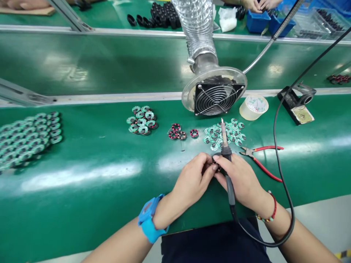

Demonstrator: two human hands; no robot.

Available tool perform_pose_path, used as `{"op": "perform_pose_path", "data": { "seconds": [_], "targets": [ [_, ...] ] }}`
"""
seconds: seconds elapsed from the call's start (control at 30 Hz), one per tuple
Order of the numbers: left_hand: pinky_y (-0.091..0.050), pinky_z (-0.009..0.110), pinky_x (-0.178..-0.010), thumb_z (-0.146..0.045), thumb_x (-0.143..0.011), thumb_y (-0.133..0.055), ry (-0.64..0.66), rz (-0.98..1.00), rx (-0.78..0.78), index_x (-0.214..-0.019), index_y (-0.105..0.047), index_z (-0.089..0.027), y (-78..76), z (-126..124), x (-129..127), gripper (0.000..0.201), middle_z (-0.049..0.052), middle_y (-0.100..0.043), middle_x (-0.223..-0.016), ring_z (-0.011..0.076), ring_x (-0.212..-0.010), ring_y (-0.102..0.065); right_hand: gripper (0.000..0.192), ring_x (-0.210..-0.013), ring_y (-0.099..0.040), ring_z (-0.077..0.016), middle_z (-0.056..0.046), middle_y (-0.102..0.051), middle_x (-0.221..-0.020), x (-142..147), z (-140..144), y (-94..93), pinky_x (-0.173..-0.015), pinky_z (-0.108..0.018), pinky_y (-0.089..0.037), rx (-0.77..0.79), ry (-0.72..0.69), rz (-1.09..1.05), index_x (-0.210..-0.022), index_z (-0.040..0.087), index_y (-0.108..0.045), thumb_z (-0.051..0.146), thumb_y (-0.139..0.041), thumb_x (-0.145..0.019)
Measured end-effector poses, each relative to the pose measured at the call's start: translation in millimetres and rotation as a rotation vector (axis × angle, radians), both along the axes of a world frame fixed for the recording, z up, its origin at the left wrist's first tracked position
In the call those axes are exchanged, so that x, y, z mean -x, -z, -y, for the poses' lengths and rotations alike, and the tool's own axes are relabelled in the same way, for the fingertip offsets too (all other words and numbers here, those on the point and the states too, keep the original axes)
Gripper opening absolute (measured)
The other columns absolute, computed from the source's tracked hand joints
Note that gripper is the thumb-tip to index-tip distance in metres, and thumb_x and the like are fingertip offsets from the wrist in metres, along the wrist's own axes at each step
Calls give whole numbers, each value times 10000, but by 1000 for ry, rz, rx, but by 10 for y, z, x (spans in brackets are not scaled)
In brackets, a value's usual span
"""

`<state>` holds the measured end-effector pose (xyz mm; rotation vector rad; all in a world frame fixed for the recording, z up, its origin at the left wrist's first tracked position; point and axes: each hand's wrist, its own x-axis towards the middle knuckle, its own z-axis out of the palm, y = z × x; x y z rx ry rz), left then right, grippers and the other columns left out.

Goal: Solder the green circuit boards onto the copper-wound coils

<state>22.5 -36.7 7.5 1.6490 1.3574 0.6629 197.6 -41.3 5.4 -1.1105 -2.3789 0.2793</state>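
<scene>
Dark cloth at the lower edge sits closest, with the black cable (285, 204) looping over it and up past the right forearm. On the left wrist is a blue watch (149, 219); on the right wrist a red beaded bracelet (270, 212). Beyond, the green bench (90, 175) carries red-handled cutters (261, 159) just right of the hands, a scatter of small green round boards (225, 133) behind them, four red-wound coils (181, 132), another cluster of green boards (142, 120) and a large heap of boards (27, 138) at the far left. A fume extractor fan (218, 96) on a silver duct faces the work, with a tape roll (253, 107) and a soldering stand (297, 106) to its right. Another person's hands (257, 4) show at the top.

A small dark coil part (215, 167) sits between both hands, close above the near bench edge; it is mostly hidden, with only a dark, reddish-brown bit showing.

Left hand (192, 182) has its fingers pressed together, pinching the part. Right hand (241, 180) pinches it from the other side while its fingers wrap the soldering iron (225, 146), tip pointing away towards the fan.
</scene>
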Motion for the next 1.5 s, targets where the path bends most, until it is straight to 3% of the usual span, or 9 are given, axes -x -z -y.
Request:
{"op": "perform_pose_path", "data": {
  "seconds": [0.2,0.37,0.47,0.63,0.8,1.0,1.13,1.3,1.5],
  "targets": [
    [-388,280,-627,-214,-922,-429,-41,60,-108,-754,-467,-213,41,21,4,172,-13,-518,-699,144,-645,-493,405,-842,-628,-223,-75,-679,-973,62,19,44,-733,-391,-581,34,-6,-96,-1363,210,-407,168,-501,-970],
    [-388,233,-502,-345,-947,-449,-215,599,424,-742,-459,-207,-2,-3,-10,247,-44,-507,-597,108,-516,-484,457,-996,-674,-215,-81,-704,-1103,45,47,14,-848,-365,-596,116,65,-382,-1334,228,-431,136,-582,-912],
    [-371,215,-479,-369,-931,-486,-338,756,508,-769,-475,-199,1,-25,12,236,-44,-513,-616,97,-515,-490,545,-1074,-669,-199,-87,-703,-1158,3,47,-9,-944,-355,-572,122,84,-425,-1372,221,-400,92,-607,-885],
    [-445,255,-628,-342,-875,-593,-111,455,215,-938,-558,-186,-8,-10,93,172,-15,-553,-766,128,-688,-539,452,-983,-684,-223,-101,-703,-1120,-37,24,24,-815,-381,-608,177,-5,-238,-1341,213,-444,113,-551,-914],
    [-392,264,-663,-148,-875,-517,46,129,-100,-790,-547,-180,-29,-7,101,96,-13,-537,-746,122,-698,-498,366,-912,-678,-212,-91,-697,-1064,-54,22,77,-771,-391,-608,206,-97,-129,-1312,208,-466,144,-491,-952],
    [-400,233,-553,-314,-886,-557,-114,463,340,-735,-523,-183,-40,-72,127,203,-38,-527,-603,101,-560,-478,416,-968,-708,-211,-95,-718,-1109,-88,46,21,-807,-360,-606,176,-90,-227,-1313,209,-468,108,-534,-915],
    [-393,207,-505,-358,-863,-604,-339,633,404,-752,-505,-188,-45,-90,149,226,-49,-540,-618,79,-522,-483,395,-996,-714,-219,-96,-729,-1100,-90,62,-8,-841,-352,-602,158,43,-275,-1261,212,-514,109,-578,-884],
    [-398,212,-503,-438,-830,-636,-81,555,548,-767,-539,-178,-71,-39,63,285,-51,-517,-599,90,-532,-483,360,-933,-720,-240,-88,-738,-1092,-65,56,-15,-764,-380,-608,102,99,-209,-1239,232,-534,142,-581,-893],
    [-367,209,-525,-328,-804,-623,-64,512,513,-688,-531,-176,-114,-55,89,213,-55,-502,-586,74,-526,-451,399,-917,-703,-253,-80,-728,-1094,-48,40,8,-738,-413,-600,69,97,-183,-1280,259,-496,143,-572,-906]
  ]
}}
